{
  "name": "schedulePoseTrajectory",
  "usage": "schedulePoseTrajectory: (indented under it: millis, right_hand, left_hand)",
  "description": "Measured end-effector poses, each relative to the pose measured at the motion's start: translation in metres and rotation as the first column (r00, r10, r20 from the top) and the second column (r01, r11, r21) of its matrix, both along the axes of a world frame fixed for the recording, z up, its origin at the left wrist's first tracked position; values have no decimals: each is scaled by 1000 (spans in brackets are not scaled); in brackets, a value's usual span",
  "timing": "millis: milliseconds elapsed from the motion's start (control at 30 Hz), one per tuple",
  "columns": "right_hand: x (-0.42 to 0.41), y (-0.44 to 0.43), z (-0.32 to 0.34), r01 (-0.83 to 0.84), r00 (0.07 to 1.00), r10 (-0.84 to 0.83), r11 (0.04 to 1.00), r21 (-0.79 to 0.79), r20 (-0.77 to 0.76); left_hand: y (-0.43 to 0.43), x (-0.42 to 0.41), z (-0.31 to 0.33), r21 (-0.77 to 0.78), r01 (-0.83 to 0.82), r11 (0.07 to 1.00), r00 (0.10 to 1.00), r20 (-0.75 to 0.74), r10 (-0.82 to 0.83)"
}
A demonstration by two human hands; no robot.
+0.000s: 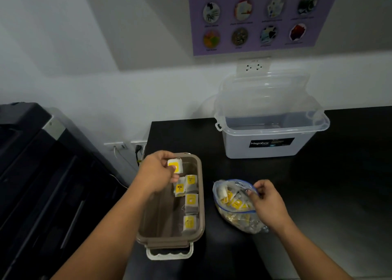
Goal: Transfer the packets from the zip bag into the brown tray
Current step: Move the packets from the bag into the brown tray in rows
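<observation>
A: The left hand (158,171) pinches a yellow-and-white tea packet (175,165) between thumb and fingers, just above the far end of the brown tray (202,207).

B: And the right hand (267,203)?

A: Its fingertips are curled on the open mouth of the zip bag (231,218), which lies on the black counter (318,194) just right of the tray.

B: How much is done?

A: Four packets (191,202) lie along the tray's right side, and the held one would be the fifth. Most of the tray floor is bare.

B: And what's left?

A: A good heap of packets shows through the bag, too jumbled to count. I'd judge the job is in its early part, well short of halfway.
</observation>
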State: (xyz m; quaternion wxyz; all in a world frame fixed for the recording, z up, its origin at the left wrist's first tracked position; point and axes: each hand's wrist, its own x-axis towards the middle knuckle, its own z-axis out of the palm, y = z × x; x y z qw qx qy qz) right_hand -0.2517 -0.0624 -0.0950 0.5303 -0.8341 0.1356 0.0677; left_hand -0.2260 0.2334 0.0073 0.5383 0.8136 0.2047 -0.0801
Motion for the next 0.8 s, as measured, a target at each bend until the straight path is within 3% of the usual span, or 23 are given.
schedulePoseTrajectory:
  millis: [100,233,333,400,533,800]
  right_hand:
    - [-3,3,-2,21,1000,-21,1000,9,-9]
    - [-5,8,-4,32,999,-31,999,23,-21]
    - [-5,11,-5,44,999,-43,998,33,-28]
    - [-5,13,-6,54,998,-53,998,36,-34]
    - [-7,13,-9,66,997,-63,997,48,-50]
    - [-8,10,-11,84,994,-80,995,58,-74]
  left_hand:
    - [1,1,-23,-80,-50,996,992,-123,40]
    - [-8,3,-40,-31,-70,997,982,-180,63]
    - [-8,8,-47,178,39,983,983,-185,-5]
    - [-7,12,-48,350,184,918,968,-226,-108]
    - [-6,20,-54,472,303,828,942,-280,-185]
    - [-12,28,-78,359,-37,933,982,-161,101]
